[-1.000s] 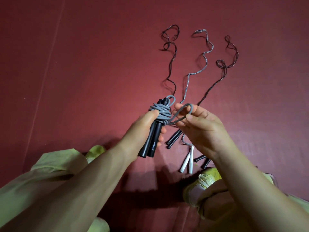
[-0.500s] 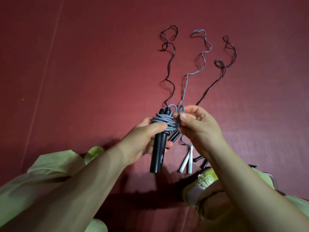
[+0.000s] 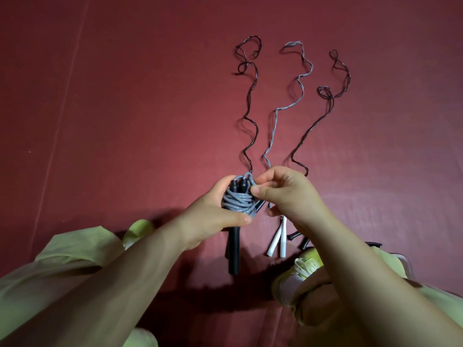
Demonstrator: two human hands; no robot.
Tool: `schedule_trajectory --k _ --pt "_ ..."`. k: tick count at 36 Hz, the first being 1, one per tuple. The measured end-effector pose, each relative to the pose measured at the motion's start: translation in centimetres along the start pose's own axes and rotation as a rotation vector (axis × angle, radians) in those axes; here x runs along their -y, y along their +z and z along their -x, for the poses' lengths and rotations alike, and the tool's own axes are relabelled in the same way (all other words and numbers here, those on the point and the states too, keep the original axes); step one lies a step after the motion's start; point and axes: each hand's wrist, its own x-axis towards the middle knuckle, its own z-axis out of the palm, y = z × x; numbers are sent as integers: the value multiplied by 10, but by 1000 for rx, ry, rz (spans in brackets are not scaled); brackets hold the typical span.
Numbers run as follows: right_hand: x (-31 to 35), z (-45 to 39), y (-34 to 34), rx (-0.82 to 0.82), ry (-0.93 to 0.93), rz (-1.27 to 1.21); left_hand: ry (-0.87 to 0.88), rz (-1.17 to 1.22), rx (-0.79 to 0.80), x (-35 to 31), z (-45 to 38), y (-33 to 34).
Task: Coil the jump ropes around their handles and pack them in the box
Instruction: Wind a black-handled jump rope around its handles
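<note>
A dark red floor mat fills the view, and the person sits on it with a yellow shoe tucked in at lower right. No box shows anywhere in the picture.

Three jump ropes lie stretched out on the mat, side by side and apart from one another: a dark rope on the left, a pale grey rope in the middle and a second dark rope on the right. A pair of white handles lies below the right hand, just beside two short black handle ends. Which rope each pair belongs to cannot be told, since the hands cover the joins.

A fourth rope is held above the mat. Its two black handles are pressed together, and the grey cord is wound many times around their upper half.

The left hand is clenched around the handles, its thumb lying over the lower turns. The right hand pinches the last loop of cord at the top of the bundle, next to the handle caps.

The step in hand looks like securing the tail of this first coil. The next move probably calls for tucking that loop under a tight turn so it holds, while the left hand stays firm, then finding the box. Three ropes remain to be coiled.
</note>
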Motion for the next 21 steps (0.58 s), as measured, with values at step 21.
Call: schedule_trajectory --k 21 --pt "-7 -4 -7 129 107 -79 49 -201 140 -1 2 -9"
